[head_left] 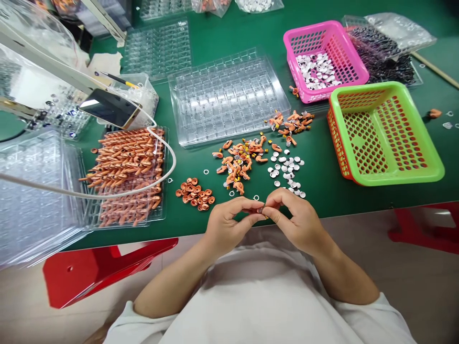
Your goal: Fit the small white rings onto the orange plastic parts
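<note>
My left hand (229, 222) and my right hand (296, 220) meet at the table's front edge, thumbs and forefingers pinched together on a small dark part (261, 209), mostly hidden by the fingertips. Just beyond them lies a loose pile of orange curved pieces (236, 165) with yellow bits. White round caps (287, 167) are scattered to its right. Copper-coloured round cups (195, 193) form a group left of my hands. A small white ring (256, 197) rests just past my left fingertips.
Clear trays (229, 100) lie behind the piles. A pink basket (324, 59) holds white caps, beside a green basket (387, 134). At left are a tray of orange pieces (125, 177), a phone (109, 109) and a white cable (172, 167). Red stools (79, 272) stand below.
</note>
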Demonstrator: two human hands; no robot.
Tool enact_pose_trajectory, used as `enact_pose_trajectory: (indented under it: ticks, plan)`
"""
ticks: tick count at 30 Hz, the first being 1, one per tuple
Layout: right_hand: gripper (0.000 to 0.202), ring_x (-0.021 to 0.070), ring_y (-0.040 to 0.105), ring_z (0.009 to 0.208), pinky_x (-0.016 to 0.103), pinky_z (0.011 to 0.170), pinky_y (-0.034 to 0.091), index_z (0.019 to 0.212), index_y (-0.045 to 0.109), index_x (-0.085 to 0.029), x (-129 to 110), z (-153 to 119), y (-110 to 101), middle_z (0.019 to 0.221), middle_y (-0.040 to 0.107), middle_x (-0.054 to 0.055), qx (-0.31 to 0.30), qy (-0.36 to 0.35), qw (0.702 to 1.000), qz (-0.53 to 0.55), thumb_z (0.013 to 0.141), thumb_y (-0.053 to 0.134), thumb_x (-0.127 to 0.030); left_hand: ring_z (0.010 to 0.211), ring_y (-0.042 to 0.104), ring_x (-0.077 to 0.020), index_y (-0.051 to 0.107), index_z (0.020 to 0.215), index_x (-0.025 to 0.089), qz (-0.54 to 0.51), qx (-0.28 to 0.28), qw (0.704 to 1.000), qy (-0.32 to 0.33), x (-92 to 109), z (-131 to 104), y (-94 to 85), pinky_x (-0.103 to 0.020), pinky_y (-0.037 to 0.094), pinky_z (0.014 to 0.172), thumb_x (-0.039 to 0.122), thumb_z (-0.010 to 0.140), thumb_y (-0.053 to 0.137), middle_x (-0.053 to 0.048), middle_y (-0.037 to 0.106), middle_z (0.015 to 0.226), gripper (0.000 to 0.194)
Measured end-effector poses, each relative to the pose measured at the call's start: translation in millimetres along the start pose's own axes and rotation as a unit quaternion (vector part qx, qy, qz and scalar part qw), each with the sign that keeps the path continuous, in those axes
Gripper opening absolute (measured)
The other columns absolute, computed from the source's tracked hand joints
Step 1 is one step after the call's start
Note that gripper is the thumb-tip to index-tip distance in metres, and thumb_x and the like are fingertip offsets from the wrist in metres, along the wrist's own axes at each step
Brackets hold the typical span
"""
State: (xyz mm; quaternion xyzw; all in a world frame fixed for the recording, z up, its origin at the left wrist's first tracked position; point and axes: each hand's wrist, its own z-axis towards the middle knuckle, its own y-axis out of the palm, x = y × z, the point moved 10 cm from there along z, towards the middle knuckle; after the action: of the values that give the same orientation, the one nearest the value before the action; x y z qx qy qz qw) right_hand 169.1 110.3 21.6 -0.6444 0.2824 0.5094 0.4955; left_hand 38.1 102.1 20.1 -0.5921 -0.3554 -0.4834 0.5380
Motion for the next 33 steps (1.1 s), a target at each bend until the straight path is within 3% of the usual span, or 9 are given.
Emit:
enact_pose_trajectory:
  ticks: [9,15,18,21,27,33]
  plan:
    - [0.011,0.0186,0.057,0.081,0.032,0.073,0.047,0.09,0.049,-0.023,-23.7,-7.2,-0.3,0.086,0.059,0.004,0.047,-0.081,0.994,-0.059,0.095,0.049,-0.014,0.073,0.07,-0.0181,0.075,0.094,0.018,-0.028,0.026,0.999,0.038,12.9,-3.0,-2.2,-0.029,0.058,0.067,0.013,0.082,0.071,-0.006,0.076,0.081,0.014]
    - [0.009,0.0172,0.057,0.075,0.031,0.068,0.046,0.088,0.052,-0.022,-11.1,3.9,6.9,0.084,0.058,0.004,-0.009,-0.039,0.997,-0.068,0.095,0.05,-0.018,0.082,0.074,-0.0201,0.076,0.095,0.017,-0.066,-0.005,0.995,-0.08,-7.8,-0.9,-0.2,-0.029,0.061,0.075,0.021,0.081,0.073,-0.008,0.079,0.092,0.014]
    - [0.01,0.0156,0.06,0.074,0.028,0.069,0.049,0.088,0.055,-0.022,2.0,7.2,12.1,0.082,0.061,0.002,-0.055,0.022,0.998,0.02,0.096,0.051,-0.025,0.082,0.075,-0.0203,0.076,0.093,0.016,-0.144,-0.009,0.978,-0.148,-19.4,-1.5,1.3,-0.029,0.062,0.075,0.025,0.081,0.072,-0.009,0.079,0.09,0.015]
    - [0.012,0.0154,0.065,0.077,0.027,0.071,0.053,0.098,0.056,-0.021,16.4,3.9,18.5,0.085,0.063,0.002,-0.087,0.09,0.981,0.15,0.097,0.053,-0.033,0.074,0.073,-0.0179,0.074,0.088,0.015,-0.213,-0.005,0.957,-0.196,-25.3,-2.1,4.4,-0.027,0.061,0.069,0.026,0.078,0.075,-0.007,0.077,0.082,0.015]
    - [0.016,0.0129,0.062,0.073,0.024,0.066,0.052,0.105,0.058,-0.021,31.4,-1.4,11.9,0.086,0.059,0.001,-0.04,0.116,0.97,0.212,0.093,0.06,-0.033,0.068,0.069,-0.0132,0.071,0.084,0.014,-0.225,-0.02,0.937,-0.266,-31.5,-4.9,15.0,-0.023,0.058,0.066,0.021,0.072,0.076,-0.003,0.073,0.077,0.015]
    - [0.013,0.0122,0.06,0.075,0.023,0.065,0.049,0.103,0.06,-0.023,27.5,0.8,6.7,0.086,0.059,0.0,-0.024,0.099,0.979,0.175,0.093,0.06,-0.031,0.067,0.068,-0.0164,0.073,0.087,0.014,-0.113,-0.065,0.957,-0.261,-37.8,-6.8,21.7,-0.026,0.056,0.065,0.022,0.074,0.068,-0.005,0.073,0.076,0.016]
